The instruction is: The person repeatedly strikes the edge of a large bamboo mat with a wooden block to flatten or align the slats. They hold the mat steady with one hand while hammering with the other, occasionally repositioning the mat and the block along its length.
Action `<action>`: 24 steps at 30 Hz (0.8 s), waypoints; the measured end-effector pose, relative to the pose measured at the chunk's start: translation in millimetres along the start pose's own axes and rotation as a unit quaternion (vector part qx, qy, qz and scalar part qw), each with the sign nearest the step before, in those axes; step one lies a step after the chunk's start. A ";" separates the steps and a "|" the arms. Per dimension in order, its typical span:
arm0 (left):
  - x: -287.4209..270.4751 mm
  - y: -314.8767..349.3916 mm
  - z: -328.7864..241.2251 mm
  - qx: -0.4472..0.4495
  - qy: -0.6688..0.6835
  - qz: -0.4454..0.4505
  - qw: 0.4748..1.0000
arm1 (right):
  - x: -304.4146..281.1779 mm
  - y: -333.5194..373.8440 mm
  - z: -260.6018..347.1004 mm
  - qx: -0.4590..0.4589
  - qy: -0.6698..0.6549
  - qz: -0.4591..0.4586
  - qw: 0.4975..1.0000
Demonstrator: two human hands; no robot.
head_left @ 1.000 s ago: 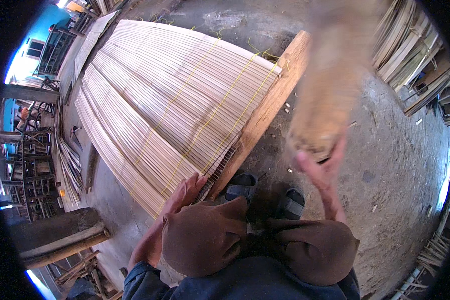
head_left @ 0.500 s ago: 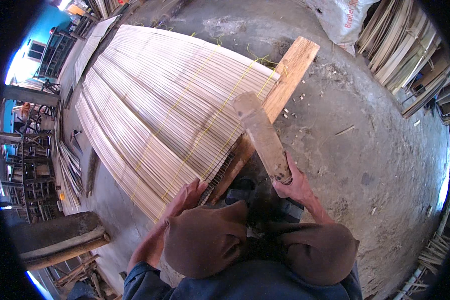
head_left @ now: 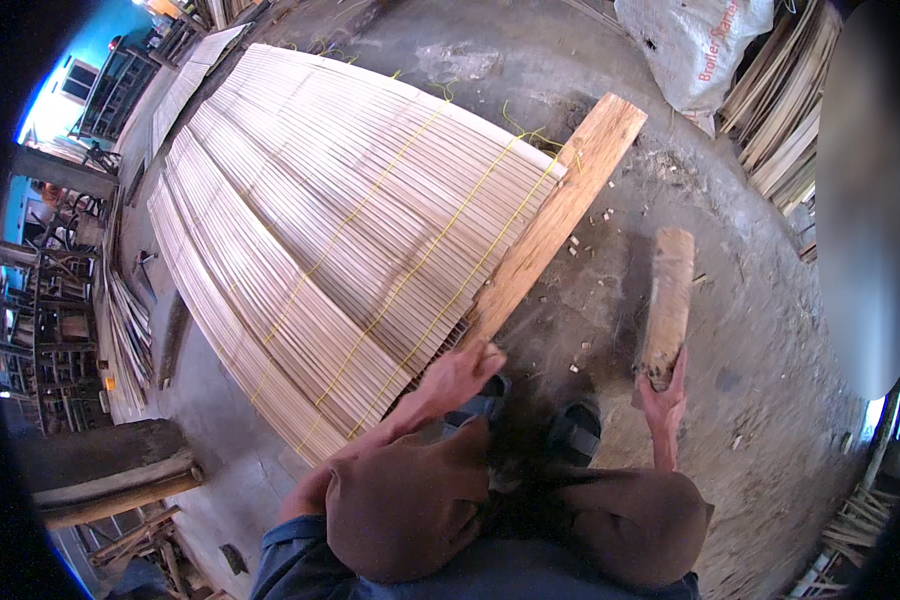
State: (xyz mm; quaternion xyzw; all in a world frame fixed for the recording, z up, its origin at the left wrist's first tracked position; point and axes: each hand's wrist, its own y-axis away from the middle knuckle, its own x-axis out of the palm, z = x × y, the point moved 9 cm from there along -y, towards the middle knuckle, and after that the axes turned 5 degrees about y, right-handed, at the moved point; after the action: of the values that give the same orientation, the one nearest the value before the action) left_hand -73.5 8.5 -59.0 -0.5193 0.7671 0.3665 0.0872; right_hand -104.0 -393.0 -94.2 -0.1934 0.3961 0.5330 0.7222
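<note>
Plank: a chunky bare wooden plank (head_left: 555, 220) is being used as the landmark here, lying at a slant.
Slat mat: the big pale slat mat (head_left: 340, 230) is being spread out left of the plank, its cut ends being lined up along the plank's left edge.
Yellow strings: the slats are being crossed by yellow strings (head_left: 400, 289), with loose tails being left tangled near the plank's far end.
Left hand: the left hand (head_left: 455, 378) is being held over the plank's near end, fingers curled; whether anything's being grasped, can't tell, sorry.
Right hand: the right hand (head_left: 662, 395) is being kept busy right of the plank, wrapped round the lower end of a block.
Wood block: the longish wood block (head_left: 670, 290) is being held more or less upright, well apart from the plank.
Wood bits: small wood bits (head_left: 574, 246) are being left scattered just right of the plank.
White sack: a white sack (head_left: 695, 50) is being parked beyond the plank's far end.
</note>
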 end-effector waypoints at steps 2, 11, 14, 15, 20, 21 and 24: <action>32.9 -29.5 -21.0 0.058 -0.030 0.014 0.998 | -10.1 -3.7 -31.3 0.016 0.031 -0.025 0.999; 7.8 -109.4 -57.8 0.268 -0.262 -0.251 0.893 | -35.9 -0.8 -58.8 -0.076 0.211 -0.072 0.972; -10.0 -113.6 59.4 0.187 -0.392 -0.284 0.855 | 7.2 -19.8 22.9 -0.144 0.030 -0.044 0.988; -5.3 -108.9 56.6 0.180 -0.324 -0.260 0.892 | 8.1 -22.6 55.5 -0.142 0.018 0.017 0.990; -17.5 -83.1 4.0 0.175 -0.227 -0.247 0.926 | 116.6 -53.0 132.5 -0.161 -0.129 0.263 0.943; -22.7 -76.7 8.2 0.159 -0.217 -0.250 0.930 | 147.1 -48.2 157.4 -0.123 -0.173 0.333 0.919; -29.5 -70.8 36.0 0.123 -0.255 -0.242 0.928 | 226.6 -23.5 179.5 0.008 -0.295 0.456 0.839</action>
State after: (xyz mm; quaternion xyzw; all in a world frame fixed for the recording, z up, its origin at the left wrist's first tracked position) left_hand -8.3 40.1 -103.0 -0.5636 0.6089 0.3566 0.4293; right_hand 10.2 -135.6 -164.2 0.1817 0.2118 0.8307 0.4818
